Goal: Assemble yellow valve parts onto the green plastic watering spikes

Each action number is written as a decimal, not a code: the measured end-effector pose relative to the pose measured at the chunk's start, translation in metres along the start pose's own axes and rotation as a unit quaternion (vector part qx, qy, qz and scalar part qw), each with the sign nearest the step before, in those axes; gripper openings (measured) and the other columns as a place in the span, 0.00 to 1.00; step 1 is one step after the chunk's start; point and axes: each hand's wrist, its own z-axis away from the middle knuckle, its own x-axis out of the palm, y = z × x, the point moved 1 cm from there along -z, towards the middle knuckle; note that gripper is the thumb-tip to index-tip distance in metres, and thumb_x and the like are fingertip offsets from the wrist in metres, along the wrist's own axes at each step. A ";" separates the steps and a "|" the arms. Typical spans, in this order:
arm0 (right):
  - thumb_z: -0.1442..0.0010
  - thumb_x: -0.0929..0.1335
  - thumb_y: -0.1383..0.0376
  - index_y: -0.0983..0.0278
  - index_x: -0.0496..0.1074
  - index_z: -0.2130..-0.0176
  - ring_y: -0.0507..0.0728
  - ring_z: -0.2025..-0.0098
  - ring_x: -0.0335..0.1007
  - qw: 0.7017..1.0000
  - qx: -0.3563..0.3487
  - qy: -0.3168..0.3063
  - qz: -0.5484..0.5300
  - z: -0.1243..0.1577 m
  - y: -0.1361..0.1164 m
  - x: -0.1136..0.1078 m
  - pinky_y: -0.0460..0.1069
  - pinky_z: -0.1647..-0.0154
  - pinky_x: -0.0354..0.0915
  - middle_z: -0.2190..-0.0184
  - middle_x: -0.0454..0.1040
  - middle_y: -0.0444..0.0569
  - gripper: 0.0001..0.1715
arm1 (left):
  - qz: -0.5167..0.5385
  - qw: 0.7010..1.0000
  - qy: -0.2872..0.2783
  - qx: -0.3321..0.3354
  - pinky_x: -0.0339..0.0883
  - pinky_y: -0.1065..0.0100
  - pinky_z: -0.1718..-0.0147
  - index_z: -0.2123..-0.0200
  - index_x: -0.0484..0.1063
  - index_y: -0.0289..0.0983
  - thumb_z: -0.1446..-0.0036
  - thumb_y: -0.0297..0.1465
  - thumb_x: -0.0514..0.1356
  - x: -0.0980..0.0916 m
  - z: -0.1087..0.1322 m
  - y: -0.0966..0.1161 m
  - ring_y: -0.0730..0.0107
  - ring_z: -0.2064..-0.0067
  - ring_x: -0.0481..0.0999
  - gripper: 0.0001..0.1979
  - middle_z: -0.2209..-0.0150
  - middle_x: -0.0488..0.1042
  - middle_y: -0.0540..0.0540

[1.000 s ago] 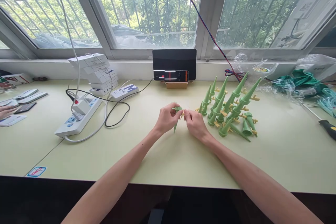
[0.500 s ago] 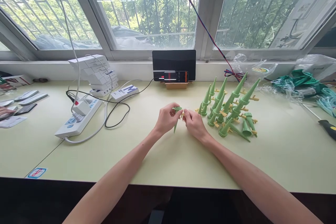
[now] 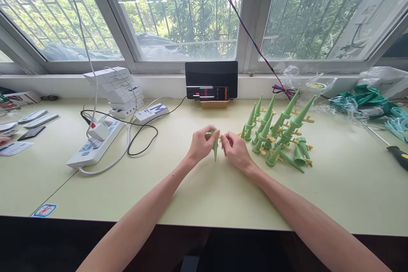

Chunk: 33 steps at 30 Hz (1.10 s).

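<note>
Over the middle of the table my left hand [image 3: 200,143] is closed around a green plant watering spike [image 3: 216,151], its pointed end hanging down. A small yellow valve [image 3: 220,137] shows at the side of the spike, between my two hands. My right hand [image 3: 237,148] pinches this valve from the right; its fingertips cover much of it. Just right of my right hand stands a group of similar green watering spikes [image 3: 267,119], most pointing up and a few lying down, with yellow valves sticking out.
A black tablet [image 3: 211,72] and a lit phone [image 3: 214,93] lean at the back by the window. To the left are a power strip [image 3: 76,160], cables and stacked white boxes [image 3: 111,85]. A screwdriver [image 3: 397,155] and green plastic packaging [image 3: 363,100] lie right. Another person's fingers [image 3: 4,139] show far left.
The spike has turned in my left hand, its tip swinging slightly right and now hanging more upright. My right fingers have shifted a little on the valve. The other person's hand has drawn back left.
</note>
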 end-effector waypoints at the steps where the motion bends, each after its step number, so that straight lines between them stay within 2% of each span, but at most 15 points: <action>1: 0.34 0.62 0.53 0.60 0.61 0.73 0.52 0.79 0.60 1.000 -0.002 0.000 0.002 0.000 0.000 0.000 0.48 0.76 0.58 0.81 0.65 0.41 0.19 | 0.000 1.000 -0.001 0.000 0.66 0.73 0.79 0.67 0.71 0.37 0.40 0.45 0.58 0.000 0.000 -0.001 0.72 0.78 0.75 0.16 0.77 0.72 0.51; 10: 0.34 0.62 0.54 0.61 0.61 0.73 0.51 0.79 0.60 1.000 -0.010 -0.006 0.014 0.000 0.000 -0.001 0.48 0.75 0.58 0.79 0.66 0.42 0.19 | -0.004 1.000 -0.003 -0.006 0.63 0.73 0.80 0.68 0.72 0.37 0.40 0.43 0.58 -0.001 -0.001 -0.002 0.75 0.81 0.68 0.15 0.80 0.69 0.52; 33: 0.34 0.62 0.52 0.61 0.62 0.73 0.52 0.79 0.61 0.999 -0.015 -0.010 0.027 0.000 -0.003 -0.002 0.48 0.75 0.59 0.81 0.66 0.42 0.20 | 0.033 0.998 -0.010 -0.046 0.58 0.73 0.84 0.69 0.74 0.36 0.43 0.46 0.60 -0.003 -0.002 0.000 0.76 0.83 0.66 0.18 0.79 0.70 0.51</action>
